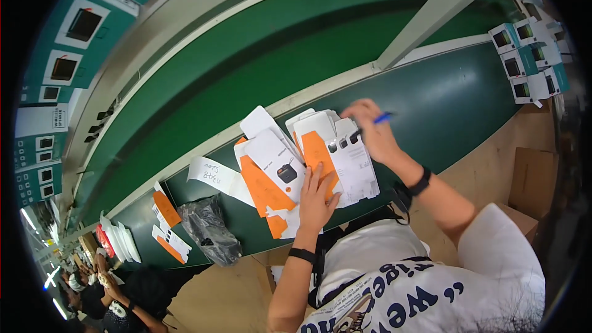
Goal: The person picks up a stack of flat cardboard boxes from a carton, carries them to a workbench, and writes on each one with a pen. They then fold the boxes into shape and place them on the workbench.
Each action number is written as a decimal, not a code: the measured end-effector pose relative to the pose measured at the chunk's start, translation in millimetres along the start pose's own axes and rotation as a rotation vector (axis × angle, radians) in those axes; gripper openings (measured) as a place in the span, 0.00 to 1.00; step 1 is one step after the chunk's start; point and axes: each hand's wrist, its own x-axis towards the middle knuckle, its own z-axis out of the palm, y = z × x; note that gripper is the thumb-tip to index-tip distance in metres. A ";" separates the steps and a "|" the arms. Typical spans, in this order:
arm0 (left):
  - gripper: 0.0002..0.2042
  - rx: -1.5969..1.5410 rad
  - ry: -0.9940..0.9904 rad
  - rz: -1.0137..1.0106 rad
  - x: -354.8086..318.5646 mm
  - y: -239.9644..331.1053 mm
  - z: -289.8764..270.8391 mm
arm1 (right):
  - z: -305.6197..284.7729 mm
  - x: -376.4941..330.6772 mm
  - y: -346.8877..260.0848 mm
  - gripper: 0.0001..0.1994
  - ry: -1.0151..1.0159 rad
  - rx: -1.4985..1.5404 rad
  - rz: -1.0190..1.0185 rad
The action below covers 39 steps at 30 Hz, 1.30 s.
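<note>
Two overlapping piles of flat, unfolded white-and-orange cartons lie on the dark green table: a left pile (265,155) and a right pile (357,176). My left hand (316,205) rests on the lower part of the cartons, fingers spread, pressing where the piles meet. At the top edge of the right pile is my right hand (377,139), closed around a blue marker pen (383,117) whose dark tip points down-left toward the cartons. From under the left pile sticks out a white paper strip (216,177) with handwriting.
Left of the piles lie a crumpled black plastic bag (209,229) and smaller orange-and-white cartons (171,243). A green conveyor belt (246,55) runs behind, with a grey post (431,18). Teal-and-white boxes (521,61) stand far right. Another person's hands (110,283) show lower left.
</note>
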 end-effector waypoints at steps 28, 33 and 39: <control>0.30 -0.016 0.104 0.075 21.5 -12.4 48.0 | 21.9 -111.2 65.1 0.17 -0.206 -0.062 0.078; 0.27 -0.011 0.116 0.066 17.7 -14.2 51.2 | 23.8 -113.8 64.7 0.17 -0.208 -0.095 0.029; 0.27 -0.008 0.135 0.067 19.0 -13.3 51.7 | 23.5 -115.8 69.8 0.17 -0.185 -0.103 -0.040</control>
